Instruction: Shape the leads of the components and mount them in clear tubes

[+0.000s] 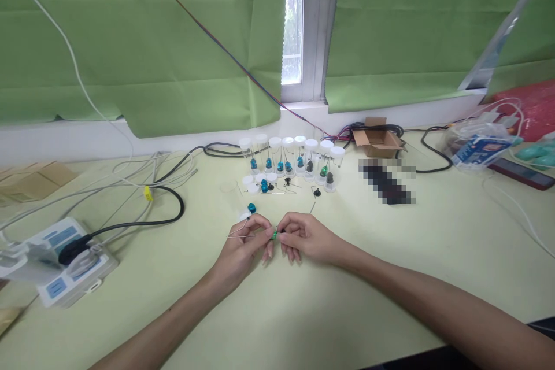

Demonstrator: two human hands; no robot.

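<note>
My left hand point(248, 243) pinches a small shiny green piece point(274, 235) between thumb and fingertips. A thin bent metal wire point(234, 236) sticks out to the left from the same hand. My right hand point(309, 237) is closed at the piece's right side, its fingertips pressed around a small dark part point(283, 231), mostly hidden. Just beyond my left hand lies a loose blue piece point(252, 207). Past my right hand is a black piece with a bent wire point(317, 192). Several clear capped tubes point(311, 159) stand behind, holding blue, green and dark pieces on wires.
White caps point(250, 184) and more wired parts lie before the tubes. At left is a power strip point(78, 260) with plugs and tangled cables point(173, 185). An open cardboard box point(378, 141), a clear bag point(477, 144) and a phone point(522, 173) are toward the right.
</note>
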